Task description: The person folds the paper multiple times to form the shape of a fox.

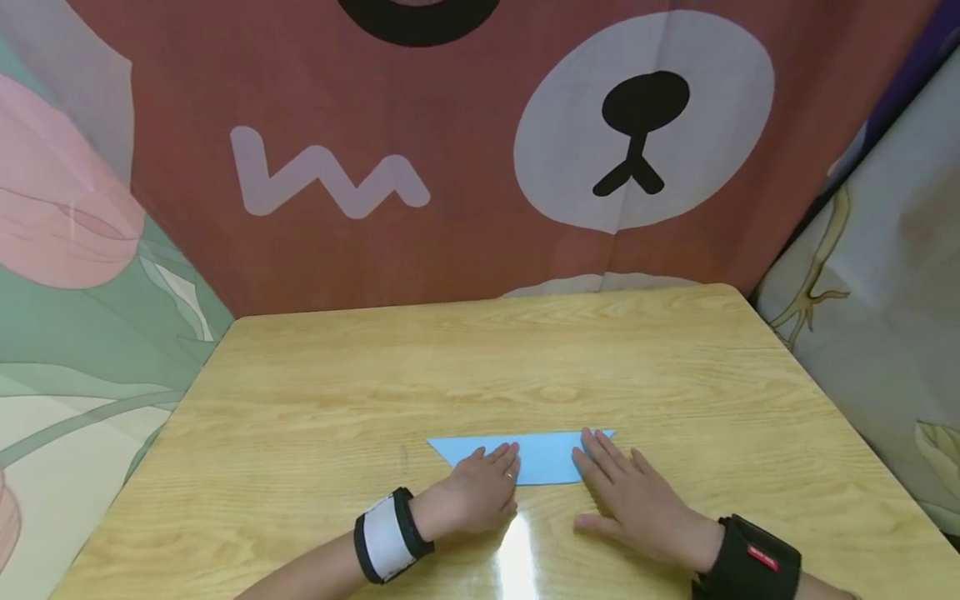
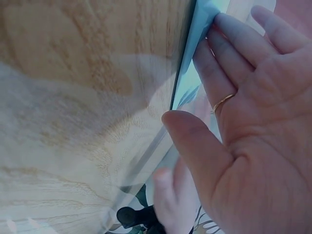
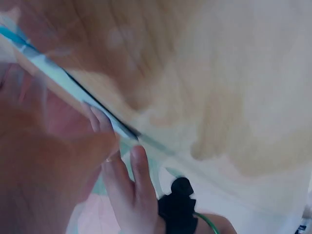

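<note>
Blue paper strip (image 1: 547,460) lies on a wood-grain table (image 1: 375,375), partly under a person's left hand (image 1: 478,493), fingers extended, and right hand (image 1: 637,510), fingers spread, where uneven pressure could drag it askew and set a crooked crease.

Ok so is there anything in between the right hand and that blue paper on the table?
Nothing visible is in the way. In the head view, the right hand has its fingers over the right end of the blue paper; the left hand lies at its left part.
</note>
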### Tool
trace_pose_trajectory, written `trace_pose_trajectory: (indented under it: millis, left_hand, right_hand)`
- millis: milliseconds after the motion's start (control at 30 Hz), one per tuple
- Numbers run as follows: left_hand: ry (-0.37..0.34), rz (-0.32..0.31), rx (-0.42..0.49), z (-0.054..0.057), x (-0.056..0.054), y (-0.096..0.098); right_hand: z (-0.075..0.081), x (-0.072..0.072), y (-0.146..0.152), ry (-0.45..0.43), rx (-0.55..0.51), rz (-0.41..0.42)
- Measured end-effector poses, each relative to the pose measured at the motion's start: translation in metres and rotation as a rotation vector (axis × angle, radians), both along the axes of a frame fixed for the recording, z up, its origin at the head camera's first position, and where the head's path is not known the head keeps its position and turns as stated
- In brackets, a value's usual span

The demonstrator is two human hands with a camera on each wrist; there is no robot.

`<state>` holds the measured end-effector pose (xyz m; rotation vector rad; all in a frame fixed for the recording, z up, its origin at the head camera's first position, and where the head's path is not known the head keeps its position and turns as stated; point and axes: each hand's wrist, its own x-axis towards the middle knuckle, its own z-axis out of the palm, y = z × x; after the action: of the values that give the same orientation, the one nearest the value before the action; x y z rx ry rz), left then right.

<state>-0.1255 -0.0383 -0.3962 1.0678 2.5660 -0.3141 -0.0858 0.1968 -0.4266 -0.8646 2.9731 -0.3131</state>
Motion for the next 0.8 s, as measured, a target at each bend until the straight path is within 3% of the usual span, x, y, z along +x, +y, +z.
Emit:
trace_pose_trajectory:
  millis: [167, 400, 800]
  left_hand:
    - [0.004, 0.007, 0.005, -0.002, 0.001, -0.001]
    - [0.007, 0.005, 0.019, 0.000, 0.002, -0.003]
    - [-0.007, -0.011, 0.061, -0.001, -0.001, -0.006]
  right_hand:
    - [-0.001, -0.009, -0.002, 0.004, -0.053, -0.074]
    - [-0.007, -0.018, 0.004, -0.111, -0.125, -0.152]
    - [-0.014, -0.028, 0.004, -0.021, -0.146, -0.179]
